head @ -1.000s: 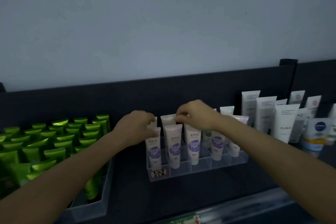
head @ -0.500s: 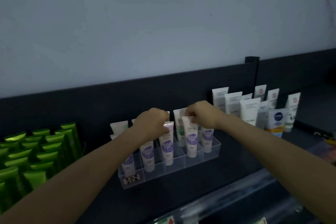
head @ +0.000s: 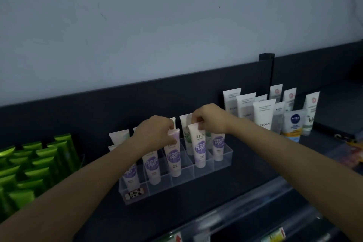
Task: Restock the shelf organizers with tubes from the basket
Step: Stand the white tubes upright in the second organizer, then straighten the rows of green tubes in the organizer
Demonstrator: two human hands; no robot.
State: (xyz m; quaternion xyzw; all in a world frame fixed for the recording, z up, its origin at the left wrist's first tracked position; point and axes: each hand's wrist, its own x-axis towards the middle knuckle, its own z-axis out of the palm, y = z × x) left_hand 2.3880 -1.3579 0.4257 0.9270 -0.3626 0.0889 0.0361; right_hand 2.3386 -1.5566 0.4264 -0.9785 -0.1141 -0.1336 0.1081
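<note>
Several tubes (head: 151, 165) in clear organizer (head: 161, 186)

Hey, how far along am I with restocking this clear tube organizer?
Done: all five front slots of the clear organizer hold a purple-label tube. In hand: the left hand pinches the top of the third tube, the right hand the fourth tube. Left: back rows are partly hidden and the basket is out of view, so the remainder is unclear.

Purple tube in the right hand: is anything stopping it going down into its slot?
Nothing visible does. The right hand pinches the purple tube by its top, and its lower end is inside a compartment of the clear organizer. The left hand holds the neighbouring tube in the next compartment.
</note>
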